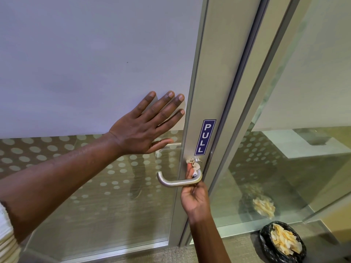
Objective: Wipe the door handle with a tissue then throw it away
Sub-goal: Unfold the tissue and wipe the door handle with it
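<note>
Left hand (140, 128) flat on the frosted glass of the door (85, 63), fingers spread wide, holding nothing. Fingertips close to the edge where glass meets the grey metal frame (212, 82), thumb low over the dotted clear part.

Right hand (193, 196) up from below, just beside the right end of the door handle (176, 182). Grip pinched shut on a small, crumpled tissue (191, 164). Tissue pressed against the upright neck of the handle, near the round base on the frame. Fingers partly behind the handle bar there.

Handle silver and smooth, running left from the frame and curling up at its free left end. Plenty of open room around that left end and under the bar. Blue PULL sticker (205, 137) on the frame, just above the handle base.

Right of the frame, a dark gap along the door edge, then another glass panel (284, 149). Down on the floor at the near right, a bin with a black bag (281, 243), open on top, with pale crumpled paper inside. Bin well apart from the handle, with bare floor between. Same bin mirrored dimly in the glass panel above it.
</note>
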